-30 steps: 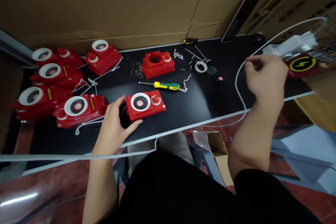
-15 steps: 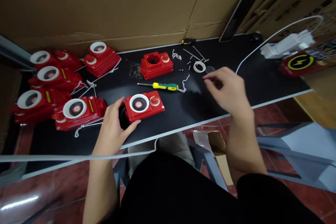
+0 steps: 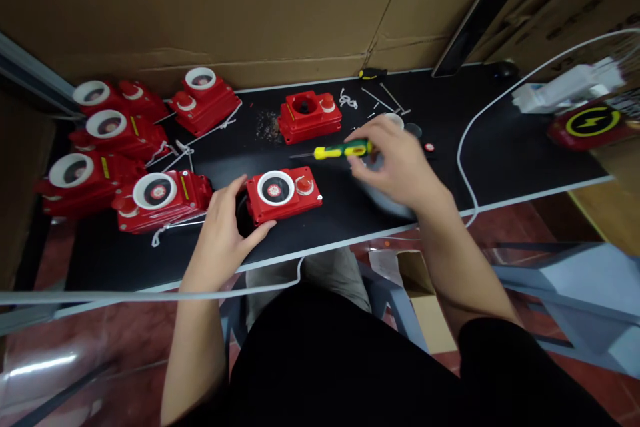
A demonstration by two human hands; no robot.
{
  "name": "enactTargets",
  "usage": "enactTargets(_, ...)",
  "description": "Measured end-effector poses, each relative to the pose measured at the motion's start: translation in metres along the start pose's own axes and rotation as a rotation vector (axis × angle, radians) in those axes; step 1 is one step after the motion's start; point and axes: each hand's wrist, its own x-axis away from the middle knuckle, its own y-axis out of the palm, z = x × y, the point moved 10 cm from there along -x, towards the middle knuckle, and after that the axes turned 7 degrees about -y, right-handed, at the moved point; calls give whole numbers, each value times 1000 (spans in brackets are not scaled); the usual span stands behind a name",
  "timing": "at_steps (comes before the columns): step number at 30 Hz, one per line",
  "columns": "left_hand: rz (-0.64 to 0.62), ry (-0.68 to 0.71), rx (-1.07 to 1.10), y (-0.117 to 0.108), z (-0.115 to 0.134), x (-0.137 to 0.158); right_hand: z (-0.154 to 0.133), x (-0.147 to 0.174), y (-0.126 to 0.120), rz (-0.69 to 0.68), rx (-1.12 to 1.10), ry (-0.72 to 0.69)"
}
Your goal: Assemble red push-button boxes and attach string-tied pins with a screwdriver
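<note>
My left hand [image 3: 220,233] grips the left end of a red alarm box [image 3: 313,197], thumb at the front edge and fingers behind. The box lies face up on the black table, with a white ring around a dark round window and a red knob beside it. My right hand [image 3: 393,160] is closed on the green end of a yellow and green screwdriver [image 3: 330,152], whose tip points left. Behind it, a second red box [image 3: 311,119] stands with a bare round opening and no white ring. The right hand partly covers a white ring [image 3: 395,120].
Several finished-looking red boxes [image 3: 155,203] crowd the table's left side, with white cords among them. Loose screws, metal rods [image 3: 390,99] and a small black and yellow screwdriver [image 3: 373,73] lie at the back. A white cable [image 3: 465,140] curves down at the right.
My right hand has moved left from beside the white ring and taken hold of the screwdriver's handle. The left hand stays on the red box. The whole view has shifted slightly.
</note>
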Motion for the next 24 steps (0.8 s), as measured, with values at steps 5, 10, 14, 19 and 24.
enactTargets(5,-3,19,2,1,3,0,-9,1,-93,625,-245,76)
enactTargets(10,-22,-6,41,1,2,0,-29,7,-87,775,-561,119)
enactTargets(14,-28,-11,48,1,0,0,-34,8,-44,562,-639,228)
enactTargets(19,-31,-3,45,1,2,-1,-31,12,-23,461,-636,255)
enactTargets(24,-17,6,35,-1,4,-1,-26,16,-13,381,-505,294)
